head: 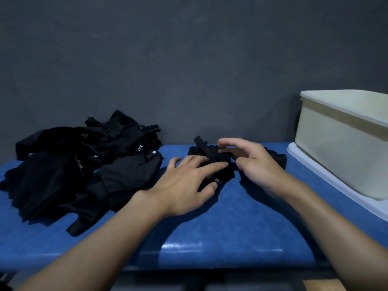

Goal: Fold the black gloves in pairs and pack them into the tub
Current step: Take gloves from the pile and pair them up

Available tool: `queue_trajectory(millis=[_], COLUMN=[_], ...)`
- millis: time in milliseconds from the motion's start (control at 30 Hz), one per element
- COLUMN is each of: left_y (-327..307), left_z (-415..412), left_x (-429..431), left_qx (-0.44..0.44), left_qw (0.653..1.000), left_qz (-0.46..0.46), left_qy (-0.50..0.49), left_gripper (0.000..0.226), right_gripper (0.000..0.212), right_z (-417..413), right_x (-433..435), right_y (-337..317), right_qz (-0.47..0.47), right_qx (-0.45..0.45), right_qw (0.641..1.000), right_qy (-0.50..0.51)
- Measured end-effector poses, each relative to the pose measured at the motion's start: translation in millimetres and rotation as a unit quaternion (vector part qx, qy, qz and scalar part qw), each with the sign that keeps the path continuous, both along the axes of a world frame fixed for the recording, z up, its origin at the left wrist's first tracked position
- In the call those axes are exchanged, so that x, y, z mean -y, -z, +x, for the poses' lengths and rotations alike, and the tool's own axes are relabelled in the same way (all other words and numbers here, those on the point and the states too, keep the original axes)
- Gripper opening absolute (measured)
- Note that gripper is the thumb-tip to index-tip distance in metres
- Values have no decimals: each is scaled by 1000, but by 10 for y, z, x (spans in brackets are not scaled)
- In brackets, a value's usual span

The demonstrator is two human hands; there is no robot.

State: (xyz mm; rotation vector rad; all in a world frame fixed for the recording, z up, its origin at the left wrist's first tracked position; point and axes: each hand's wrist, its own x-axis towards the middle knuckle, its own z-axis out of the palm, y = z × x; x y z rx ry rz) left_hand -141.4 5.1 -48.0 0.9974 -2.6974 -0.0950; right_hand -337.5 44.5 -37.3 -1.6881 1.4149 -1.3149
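Bench point(210, 238): blue, glossy, padded top with a rounded near edge that catches a strip of light; its far edge meets the wall. Wall point(189, 59): plain dark grey, matte, filling the upper half of the view; the room is dim. Glove pile point(84, 164): loose heap of black gloves across the bench's left half, reaching from the far edge toward the near-left corner, with white lettering on some cuffs. Glove pair point(210, 152): black, bunched, at the middle of the bench near the far edge, well apart from the tub, with a small pale tag showing at its near side. Left hand point(184, 181): palm down, fingers straight and spread, pressing on the near-left part of the glove pair. Right hand point(256, 162): motion-blurred, fingers curled, thumb and forefinger apparently pinching a raised fold of the glove pair. Tub point(340, 143): cream plastic, rectangular, open-topped, at the bench's right end by the far-right corner; contents not visible. White tray point(327, 181): flat, under the tub, its rim jutting toward the middle.
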Motion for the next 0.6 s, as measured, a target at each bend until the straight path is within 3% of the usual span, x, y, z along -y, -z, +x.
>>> queue_trajectory(millis=[300,600], left_y=[5,-34], left_z=[-53,-72], left_x=[20,-23], left_qx=[-8,-11], left_qw=[1000,1000], left_qz=[13,27], left_qy=[-8,-3], left_gripper=[55,62], right_gripper=[60,57], right_z=[55,58], right_x=[25,20], right_y=[16,110], right_qz=[-2,30], right_qx=[116,76], right_qw=[993,997], right_qy=[-11,-2])
